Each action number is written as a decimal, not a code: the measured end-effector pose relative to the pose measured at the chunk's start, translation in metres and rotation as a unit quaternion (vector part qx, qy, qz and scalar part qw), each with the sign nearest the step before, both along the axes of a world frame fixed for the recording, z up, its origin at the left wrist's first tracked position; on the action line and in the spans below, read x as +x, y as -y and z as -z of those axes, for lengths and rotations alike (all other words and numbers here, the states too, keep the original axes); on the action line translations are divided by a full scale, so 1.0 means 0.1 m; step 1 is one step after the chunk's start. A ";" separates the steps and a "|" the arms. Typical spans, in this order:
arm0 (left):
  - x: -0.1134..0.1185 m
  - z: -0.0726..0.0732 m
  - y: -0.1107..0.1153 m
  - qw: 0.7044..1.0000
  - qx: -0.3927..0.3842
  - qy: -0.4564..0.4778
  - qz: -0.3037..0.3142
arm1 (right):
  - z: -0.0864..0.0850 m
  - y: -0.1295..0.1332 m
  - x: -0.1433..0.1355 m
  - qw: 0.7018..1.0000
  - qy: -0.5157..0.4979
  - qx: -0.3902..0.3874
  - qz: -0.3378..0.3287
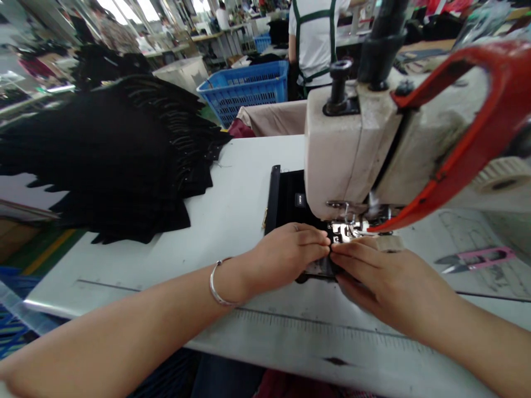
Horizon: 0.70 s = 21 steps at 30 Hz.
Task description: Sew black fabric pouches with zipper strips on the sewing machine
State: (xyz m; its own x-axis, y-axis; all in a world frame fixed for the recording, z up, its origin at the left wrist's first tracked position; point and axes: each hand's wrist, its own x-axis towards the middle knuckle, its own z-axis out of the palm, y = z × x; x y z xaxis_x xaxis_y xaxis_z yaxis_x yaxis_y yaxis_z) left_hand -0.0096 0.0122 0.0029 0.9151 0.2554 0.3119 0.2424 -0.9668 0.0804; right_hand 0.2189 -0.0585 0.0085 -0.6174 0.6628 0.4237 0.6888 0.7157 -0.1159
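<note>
A black fabric piece (286,193) with a small label and a dark strip down its left edge lies under the head of a sewing machine (336,155). Beside the metal presser foot (346,231), my left hand (286,251) has its fingers closed together on the fabric, fingertips pressing close to the needle area. From the other side, my right hand (381,276) holds the near edge of the same piece, its fingertips almost touching those of the left. The hands and machine head hide part of the fabric. A bracelet (214,284) circles my left wrist.
Pink-handled thread snips (477,258) lie on the white table (166,304) to the right. A tall stack of black fabric pieces (124,149) overhangs its left side. Beyond stand a blue basket (249,88) and a person (315,38). A red curved bar (468,132) fronts the machine.
</note>
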 end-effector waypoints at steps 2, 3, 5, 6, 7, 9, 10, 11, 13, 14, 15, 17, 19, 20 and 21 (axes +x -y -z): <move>0.02 0.01 -0.05 1.000 -0.005 0.004 -0.011 | 0.02 -0.01 0.00 1.000 0.002 -0.001 0.021; 0.03 0.02 -0.08 1.000 -0.004 0.010 -0.021 | 0.04 -0.02 0.00 1.000 0.004 0.001 0.030; 0.05 0.04 -0.12 0.999 -0.002 0.029 -0.036 | 0.07 -0.02 0.01 0.999 0.009 0.011 0.039; 0.06 0.05 -0.14 0.998 -0.006 0.039 -0.041 | 0.08 -0.03 0.01 0.999 0.011 0.017 0.039; 0.07 0.05 -0.16 0.998 -0.014 0.047 -0.047 | 0.10 -0.03 0.01 0.999 0.012 0.021 0.038; 0.09 0.05 -0.20 0.996 -0.032 0.061 -0.061 | 0.12 -0.04 0.02 0.999 0.010 0.025 0.035; 0.10 0.04 -0.22 0.995 -0.039 0.064 -0.071 | 0.13 -0.04 0.02 0.999 0.008 0.025 0.033; 0.10 0.04 -0.23 0.994 -0.043 0.066 -0.081 | 0.14 -0.04 0.02 0.999 0.005 0.024 0.032; 0.11 0.03 -0.24 0.992 -0.044 0.068 -0.093 | 0.14 -0.04 0.02 0.999 -0.004 0.020 0.030; 0.11 0.03 -0.25 0.992 -0.044 0.067 -0.097 | 0.14 -0.04 0.02 0.999 -0.009 0.018 0.029; 0.11 0.03 -0.25 0.992 -0.045 0.066 -0.101 | 0.13 -0.04 0.02 0.999 -0.012 0.017 0.029; 0.11 0.04 -0.25 0.991 -0.045 0.068 -0.108 | 0.13 -0.05 0.03 0.999 -0.017 0.017 0.027; 0.12 0.04 -0.25 0.990 -0.048 0.073 -0.112 | 0.12 -0.05 0.02 0.999 -0.019 0.018 0.025; 0.12 0.04 -0.25 0.989 -0.050 0.077 -0.112 | 0.12 -0.05 0.02 0.999 -0.021 0.017 0.025; 0.12 0.04 -0.25 0.989 -0.054 0.079 -0.111 | 0.12 -0.05 0.02 0.999 -0.022 0.016 0.025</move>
State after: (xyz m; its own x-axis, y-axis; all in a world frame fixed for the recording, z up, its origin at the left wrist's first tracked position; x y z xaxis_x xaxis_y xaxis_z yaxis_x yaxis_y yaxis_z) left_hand 0.0022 0.0373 -0.0009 0.7749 0.4836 0.4070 0.4230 -0.8752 0.2347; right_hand 0.2207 -0.0533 -0.0038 -0.5642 0.6781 0.4710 0.7186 0.6842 -0.1242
